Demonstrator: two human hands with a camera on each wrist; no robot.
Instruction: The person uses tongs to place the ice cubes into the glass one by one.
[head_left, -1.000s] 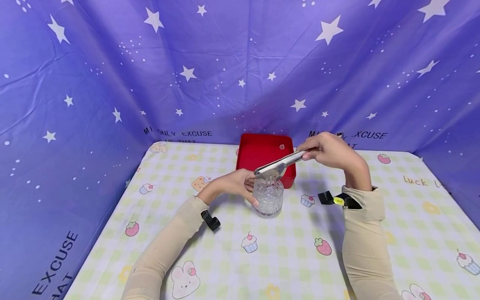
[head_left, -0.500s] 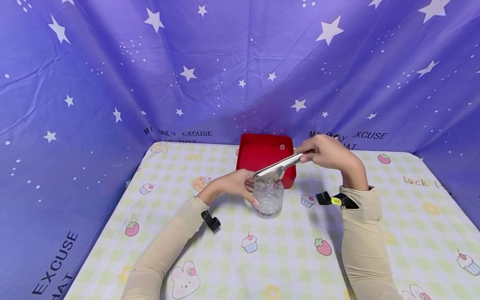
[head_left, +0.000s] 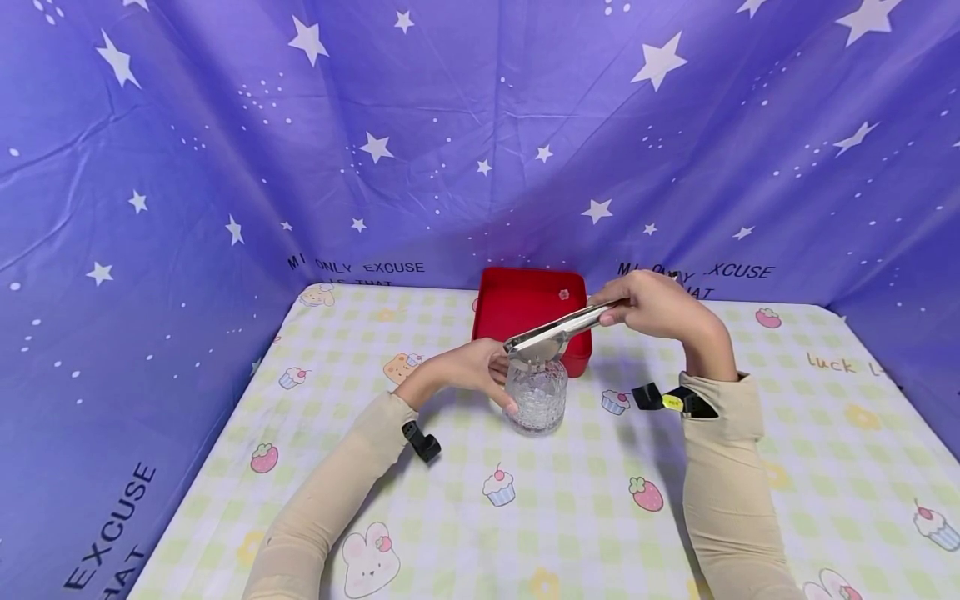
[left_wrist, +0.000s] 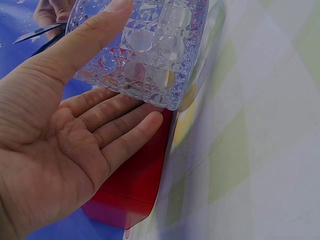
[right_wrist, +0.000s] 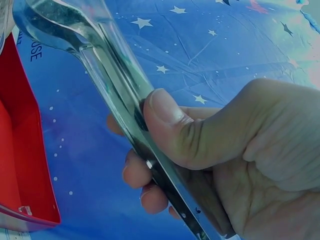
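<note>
A clear, patterned glass (head_left: 537, 400) stands on the table, its facets close up in the left wrist view. My left hand (head_left: 472, 365) holds it from the left side, thumb (left_wrist: 87, 42) along the near wall and fingers stretched behind. Metal tongs (head_left: 551, 335) slope down to the glass, their broad ends right over its rim with small clear pieces showing at the mouth. Their handle lies in the grip of my right hand (head_left: 656, 304), thumb (right_wrist: 167, 112) on one arm and fingertips curled round the other.
Behind the glass sits a red square box (head_left: 517, 304) with one small clear piece (head_left: 564, 294) inside. A checked cloth (head_left: 570, 517) with printed cupcakes and strawberries covers the table. Blue star-patterned curtains (head_left: 450, 125) enclose the back and sides.
My right hand has shifted slightly left and down with the tongs, whose ends have slid a little left over the glass. The left hand and glass have stayed put.
</note>
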